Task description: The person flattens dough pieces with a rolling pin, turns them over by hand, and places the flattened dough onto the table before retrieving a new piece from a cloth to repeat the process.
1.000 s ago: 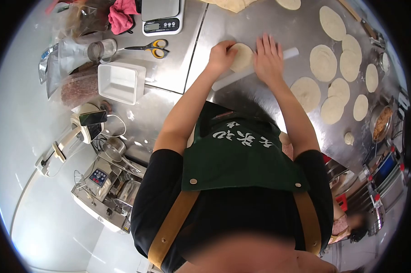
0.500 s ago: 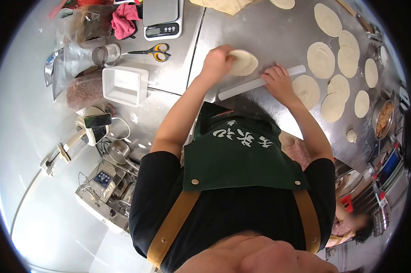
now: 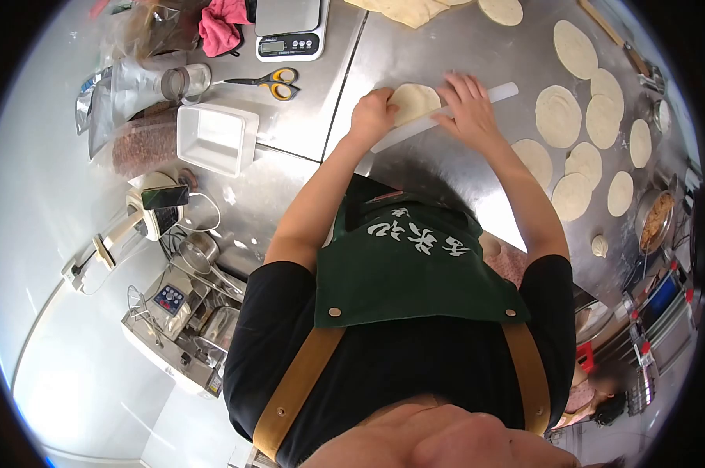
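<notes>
My left hand has its fingers closed on the left edge of a thin round dough sheet, which lies on the metal table. A white rolling pin lies slantwise along the dough's near right edge. My right hand rests over the pin with fingers stretched out and apart, its fingertips beyond it and its thumb near the dough. The pin's middle is partly hidden under this hand.
Several flat dough rounds lie on the right of the table. At left are a white tub, scissors and a scale. A bowl of filling stands far right. Another person is at lower right.
The dough sheet, earlier raised in my left hand, now lies lower against the table. My right hand has moved left along the pin and spread its fingers. The camera view has shifted slightly.
</notes>
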`<control>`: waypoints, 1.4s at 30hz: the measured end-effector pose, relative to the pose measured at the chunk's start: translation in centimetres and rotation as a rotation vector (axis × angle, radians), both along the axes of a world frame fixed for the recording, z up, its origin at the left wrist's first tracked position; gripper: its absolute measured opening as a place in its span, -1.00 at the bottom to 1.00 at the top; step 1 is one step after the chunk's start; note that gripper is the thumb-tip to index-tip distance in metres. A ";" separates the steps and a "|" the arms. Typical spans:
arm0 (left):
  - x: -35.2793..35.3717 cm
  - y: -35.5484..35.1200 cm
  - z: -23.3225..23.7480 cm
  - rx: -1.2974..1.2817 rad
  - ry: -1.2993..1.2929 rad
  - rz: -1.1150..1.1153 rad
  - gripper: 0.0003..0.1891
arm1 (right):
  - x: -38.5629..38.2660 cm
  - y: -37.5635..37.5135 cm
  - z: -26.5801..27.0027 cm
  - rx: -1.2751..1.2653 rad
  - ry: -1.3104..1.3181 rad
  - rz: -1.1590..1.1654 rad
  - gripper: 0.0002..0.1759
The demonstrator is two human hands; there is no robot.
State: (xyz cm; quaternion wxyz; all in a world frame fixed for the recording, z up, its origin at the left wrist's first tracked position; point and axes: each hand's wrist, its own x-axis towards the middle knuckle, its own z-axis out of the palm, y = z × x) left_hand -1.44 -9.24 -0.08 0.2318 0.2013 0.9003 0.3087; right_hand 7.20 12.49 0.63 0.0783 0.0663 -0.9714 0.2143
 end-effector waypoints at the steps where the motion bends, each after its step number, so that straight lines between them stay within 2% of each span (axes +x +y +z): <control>1: 0.1 0.0 0.2 -0.007 -0.013 0.005 -0.79 | -1.0 -0.9 -0.1 0.043 -0.001 -0.081 -0.53; 5: 0.1 0.4 0.6 0.053 -0.095 0.049 -0.74 | 0.0 -2.5 -1.7 0.188 -0.056 -0.269 -0.42; 9: -0.6 1.0 0.1 0.207 -0.150 0.075 -0.66 | -1.2 -3.1 -1.7 0.229 -0.119 -0.318 -0.42; 12: -1.3 1.5 -0.2 0.217 -0.238 0.106 -0.64 | -2.4 -3.4 -2.2 0.217 -0.093 -0.351 -0.40; 14: -1.6 1.5 -0.2 0.186 -0.237 0.099 -0.64 | -0.1 -3.2 -2.7 0.217 -0.111 -0.329 -0.39; 20: -2.8 2.6 0.3 -0.018 -0.190 -0.074 -0.67 | -3.4 -3.8 -2.0 0.214 -0.015 -0.353 -0.39; 24: -3.0 3.4 1.6 -0.164 -0.047 -0.211 -0.75 | 2.4 -2.5 -2.4 0.076 -0.012 -0.216 -0.34; 27: -1.6 3.5 2.8 -0.157 0.116 -0.263 -0.78 | 5.4 -1.0 -1.5 0.014 -0.015 -0.058 -0.40; 29: -1.0 3.2 4.0 -0.027 0.091 -0.242 -0.79 | 6.4 0.2 -1.4 0.030 0.018 0.046 -0.48; 30: -0.8 3.0 4.5 0.039 0.077 -0.230 -0.79 | 6.6 0.5 -1.3 0.011 0.005 0.071 -0.52; 33: -0.9 1.9 4.1 0.063 -0.022 0.043 -0.80 | 6.4 1.3 -0.3 -0.038 -0.014 0.126 -0.62; 36: -0.4 0.5 1.2 -0.071 0.028 0.020 -0.80 | 5.1 1.3 1.3 -0.071 -0.026 0.162 -0.62; 39: -0.5 -0.4 0.3 -0.038 0.092 -0.016 -0.78 | 3.2 0.7 1.6 -0.093 -0.065 0.200 -0.59; 42: -0.9 -0.6 0.1 -0.058 0.025 -0.014 -0.77 | 1.2 0.3 1.0 -0.118 -0.088 0.199 -0.59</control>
